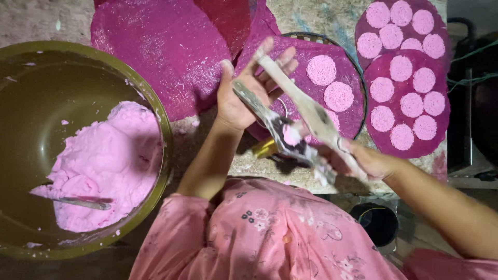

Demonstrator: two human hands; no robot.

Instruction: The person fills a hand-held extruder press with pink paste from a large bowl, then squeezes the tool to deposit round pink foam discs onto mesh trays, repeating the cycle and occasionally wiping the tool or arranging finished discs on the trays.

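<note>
Head cam, looking straight down. L hand [239, 98] raised over the work surface, fingers partly curled around a metal spoon [264, 116], thumb on the handle; spoon bowl carries a lump of pink dough [291, 135] at its tip. R hand [363, 162] closed around the end of a flat wooden spatula [301, 101], blade angled up and left, crossing over the spoon and touching the dough lump. Both tools smeared w/ pale paste. Something yellow [266, 149] shows just below the L wrist, can't tell what. Left of frame: big olive-green bowl [155, 111] holding a mound of the same pink dough [111, 161], another utensil [83, 202] stuck in it. Under the hands, round tray [358, 88] lined w/ magenta cloth [306, 52], pink dough discs [321, 70] laid on it. Two more magenta rounds at upper R, each full of discs [412, 103], packed close but apart. Large bare magenta sheet [161, 46] lies between bowl and tray. Person wears pink floral top [259, 233].
</note>
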